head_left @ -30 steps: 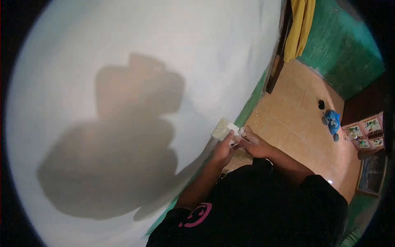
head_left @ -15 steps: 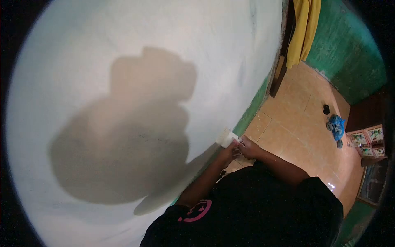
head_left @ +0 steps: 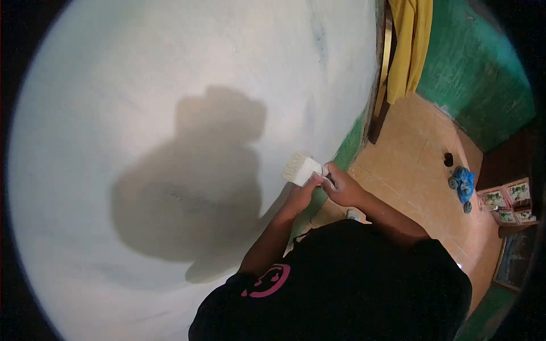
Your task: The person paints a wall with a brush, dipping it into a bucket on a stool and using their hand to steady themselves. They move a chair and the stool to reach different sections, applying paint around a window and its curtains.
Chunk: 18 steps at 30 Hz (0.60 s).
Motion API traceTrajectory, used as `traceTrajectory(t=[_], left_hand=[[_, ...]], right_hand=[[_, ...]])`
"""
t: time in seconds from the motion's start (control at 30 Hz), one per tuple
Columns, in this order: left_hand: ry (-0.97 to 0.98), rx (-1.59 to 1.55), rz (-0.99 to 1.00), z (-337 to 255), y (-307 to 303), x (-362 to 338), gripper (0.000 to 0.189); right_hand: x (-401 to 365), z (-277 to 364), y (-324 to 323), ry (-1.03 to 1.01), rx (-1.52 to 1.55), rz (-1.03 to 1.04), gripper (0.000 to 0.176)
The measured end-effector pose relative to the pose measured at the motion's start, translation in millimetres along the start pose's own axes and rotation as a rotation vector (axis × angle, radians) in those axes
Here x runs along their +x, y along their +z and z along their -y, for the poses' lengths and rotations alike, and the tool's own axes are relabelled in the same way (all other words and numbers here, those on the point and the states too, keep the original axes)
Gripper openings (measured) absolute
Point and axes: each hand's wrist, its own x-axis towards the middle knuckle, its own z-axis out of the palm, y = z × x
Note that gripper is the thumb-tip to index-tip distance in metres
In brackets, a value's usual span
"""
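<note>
A wide paintbrush [head_left: 306,171], coated in white paint, points up and left with its bristles toward the pale wall [head_left: 227,45]. My right hand [head_left: 343,187] is closed around the handle end, which the fingers mostly hide. Right beside it, my left hand [head_left: 301,195] pinches the brush near the base of its head. White smears show on the fingers. The wall has a white coat with some darker streaks, and the shadow of my head and body falls across it.
Green paint [head_left: 351,139] runs along the wall's lower edge. Yellow cloth [head_left: 406,51] hangs by a doorway. On the tiled floor [head_left: 401,153] lie a blue plastic bag [head_left: 464,181] and a small black object [head_left: 449,159]. A dark cabinet [head_left: 506,153] stands at the right.
Both hands and the brush have moved up and slightly left in view. The brush has turned so that more of its broad face and bristles shows.
</note>
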Motion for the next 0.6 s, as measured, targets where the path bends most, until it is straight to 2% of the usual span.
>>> traceTrajectory(t=[0.03, 0.07, 0.1, 0.13, 0.17, 0.2, 0.27, 0.3, 0.37, 0.4, 0.47, 0.53, 0.6], left_hand=[[0.008, -0.084, 0.091, 20, -6, 9, 0.047], [0.014, -0.081, 0.092, 27, -9, 13, 0.047], [-0.201, -0.03, 0.113, 32, -13, 15, 0.048], [-0.417, 0.023, 0.128, 40, -15, 16, 0.05], [-0.531, -0.039, 0.224, 80, -31, 26, 0.05], [-0.529, -0.033, 0.22, 62, -22, 28, 0.05], [-0.557, -0.193, 0.23, 5, 6, 30, 0.046], [-0.556, -0.193, 0.22, 0, 8, 40, 0.046], [-0.538, -0.296, 0.227, -11, 9, 65, 0.042], [-0.538, -0.292, 0.22, -26, 13, 73, 0.042], [-0.314, -0.315, 0.131, -72, 31, 82, 0.038], [-0.247, -0.362, 0.171, -88, 36, 81, 0.034], [-0.111, -0.241, 0.111, -98, 42, 78, 0.033]], right_hand=[[1, -22, 10, 0.031, 0.011, -0.013, 0.03], [4, -41, 17, 0.066, 0.024, -0.028, 0.029], [7, -55, 23, 0.061, 0.022, -0.031, 0.029], [7, -66, 27, 0.161, 0.03, 0.004, 0.027], [8, -71, 28, 0.261, 0.04, 0.041, 0.026], [12, -69, 20, 0.255, 0.043, 0.04, 0.026], [21, -51, -11, 0.443, 0.13, 0.168, 0.03], [27, -42, -27, 0.437, 0.131, 0.175, 0.03], [40, -23, -57, 0.259, 0.031, 0.18, 0.037], [43, -13, -68, 0.254, 0.036, 0.183, 0.037], [46, 7, -85, 0.09, -0.086, 0.005, 0.042], [39, 27, -91, 0.079, -0.059, -0.055, 0.045], [30, 29, -86, 0.081, -0.027, -0.116, 0.05]])
